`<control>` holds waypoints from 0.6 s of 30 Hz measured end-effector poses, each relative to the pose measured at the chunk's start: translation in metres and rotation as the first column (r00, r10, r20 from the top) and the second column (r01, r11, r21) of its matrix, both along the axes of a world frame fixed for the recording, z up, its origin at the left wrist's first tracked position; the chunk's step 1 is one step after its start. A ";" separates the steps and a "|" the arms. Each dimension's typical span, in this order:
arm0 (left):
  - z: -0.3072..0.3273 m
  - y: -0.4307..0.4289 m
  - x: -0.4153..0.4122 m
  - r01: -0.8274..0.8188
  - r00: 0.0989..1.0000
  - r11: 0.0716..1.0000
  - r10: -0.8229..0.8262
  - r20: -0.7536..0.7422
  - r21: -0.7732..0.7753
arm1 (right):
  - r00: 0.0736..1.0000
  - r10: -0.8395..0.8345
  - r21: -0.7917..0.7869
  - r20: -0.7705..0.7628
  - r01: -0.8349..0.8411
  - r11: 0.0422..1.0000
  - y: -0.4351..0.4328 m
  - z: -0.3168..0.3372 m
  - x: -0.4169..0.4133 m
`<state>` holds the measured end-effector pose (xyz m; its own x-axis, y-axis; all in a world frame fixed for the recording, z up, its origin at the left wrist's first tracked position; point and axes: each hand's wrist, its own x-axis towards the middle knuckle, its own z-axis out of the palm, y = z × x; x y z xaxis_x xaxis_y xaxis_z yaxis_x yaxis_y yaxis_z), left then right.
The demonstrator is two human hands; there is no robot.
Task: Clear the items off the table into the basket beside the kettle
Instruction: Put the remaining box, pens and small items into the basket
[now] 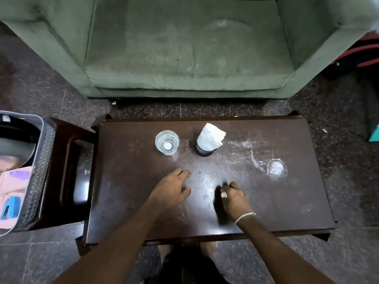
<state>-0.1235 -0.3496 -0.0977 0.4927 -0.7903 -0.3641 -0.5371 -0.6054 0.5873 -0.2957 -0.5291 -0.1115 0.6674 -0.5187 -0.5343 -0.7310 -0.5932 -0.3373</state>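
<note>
View: head camera, looking down.
Table [266, 201]: dark brown and scuffed. It stands in front of a green sofa [184, 48].
Left hand [174, 191]: fingers loose and spread, holding nothing. It is low over the near middle of the table; I cannot tell if it touches.
Right hand [235, 198]: fingers curled in and blurred. There is a small white speck by my thumb. I cannot tell whether I am pinching something or the hand is empty.
Glass [167, 142]: clear and upright, beyond my left hand and apart from it.
Napkin holder [203, 151]: a dark cup just to the right of the glass, not touching it. White napkins [212, 136] stick out of the top.
Clear glass piece [276, 168]: lies towards the right of the table, well apart from both hands. It is too faint to name.
Basket [39, 160]: grey with a perforated wall, on a dark stool [67, 160] just left of the table. It already holds pink pouches [16, 181] and a dark round thing [14, 144].
Kettle: I cannot pick it out for certain.
Status (judgement): three things are still to be moved.
Risk, glass: I cannot tell if it holds liquid. If it does, tilting it on the way across would wet the pouches.
Risk, holder: grabbing the paper instead of the cup would pull the napkins out or tip the cup.
Risk, clear piece: it is easy to miss against the scratches, and my right wrist could knock it.
Risk, basket: it is crowded, so a glass dropped onto something hard may chip.
</note>
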 end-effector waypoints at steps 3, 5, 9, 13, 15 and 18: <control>0.004 0.010 0.004 -0.020 1.000 1.000 0.020 0.001 -0.005 | 0.996 0.029 0.043 0.084 -0.033 0.999 0.014 0.013 0.020; 0.009 0.018 0.010 -0.030 0.999 0.999 0.030 0.016 -0.013 | 0.991 0.070 0.083 0.115 -0.079 0.993 0.024 0.025 0.039; 0.027 0.042 0.031 -0.055 0.996 0.998 0.056 0.076 -0.025 | 0.965 0.109 0.143 0.241 -0.146 0.979 0.050 0.049 0.085; 0.050 0.079 0.058 -0.137 0.985 0.989 0.142 0.103 -0.055 | 0.914 0.145 0.181 0.380 -0.227 0.957 0.083 0.073 0.134; 0.062 0.103 0.072 -0.191 0.972 0.979 0.199 0.125 -0.073 | 0.879 0.181 0.171 0.441 -0.281 0.944 0.101 0.084 0.159; 0.076 0.145 0.089 -0.263 0.947 0.960 0.275 0.166 -0.092 | 0.831 0.250 0.143 0.497 -0.363 0.921 0.126 0.101 0.192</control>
